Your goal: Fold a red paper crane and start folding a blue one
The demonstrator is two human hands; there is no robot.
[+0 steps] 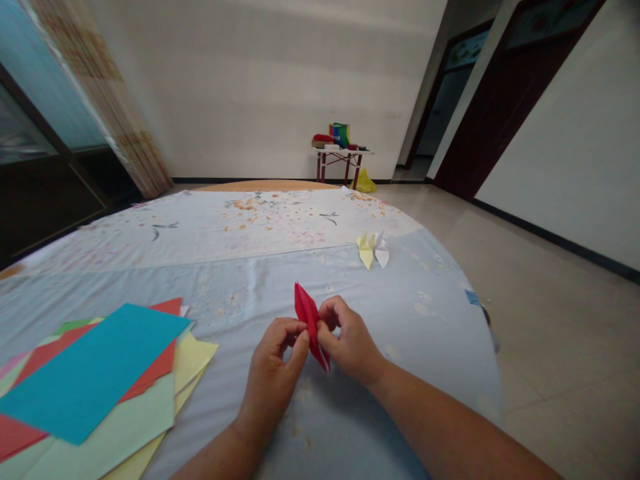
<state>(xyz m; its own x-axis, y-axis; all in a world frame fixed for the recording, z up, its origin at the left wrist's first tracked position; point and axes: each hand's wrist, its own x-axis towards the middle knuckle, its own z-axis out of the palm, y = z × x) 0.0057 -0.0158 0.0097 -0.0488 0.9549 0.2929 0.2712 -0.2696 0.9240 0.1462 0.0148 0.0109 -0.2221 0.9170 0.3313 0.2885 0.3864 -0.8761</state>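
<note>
Between my two hands is a red folded paper [312,321], long and narrow with pointed ends, tilted above the table. My left hand [278,363] pinches its left edge near the middle between thumb and fingers. On the opposite edge, my right hand [351,339] pinches it with thumb and forefinger. The paper's lower end shows parted layers with a pale edge. Farther off on the cloth, a yellow folded paper figure [367,251] and a white folded paper figure [382,251] lie side by side, both with pointed tips.
Loose coloured sheets lie piled at the left, a blue sheet [97,370] on top. A flowered cloth [225,293] covers the round table. By the far wall stands a small table [345,152] bearing a colourful bag, with a yellow plastic bag [365,181] on the floor beside it.
</note>
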